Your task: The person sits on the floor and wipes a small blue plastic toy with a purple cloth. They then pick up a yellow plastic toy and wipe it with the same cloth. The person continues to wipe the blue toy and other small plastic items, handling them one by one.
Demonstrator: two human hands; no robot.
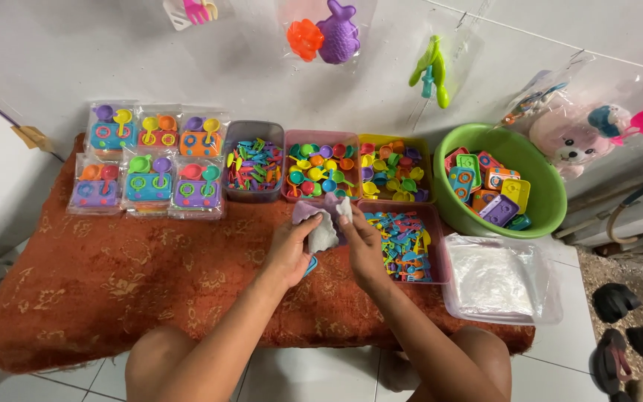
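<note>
Two hands together over the rust-red cloth (113,275), left hand (289,249) and right hand (361,246) both pinching a clear plastic bag (324,229), pink tray of small toy utensils (409,246) just beside, green basin (545,201) further right, packed toy stove sets (149,160) well left.

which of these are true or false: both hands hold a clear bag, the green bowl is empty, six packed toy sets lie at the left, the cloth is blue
1. Both hands, left and right, hold a clear bag. True.
2. The green bowl is empty. False: it holds toy stoves.
3. Six packed toy sets lie at the left. True.
4. The cloth is blue. False: it is orange-red.
</note>
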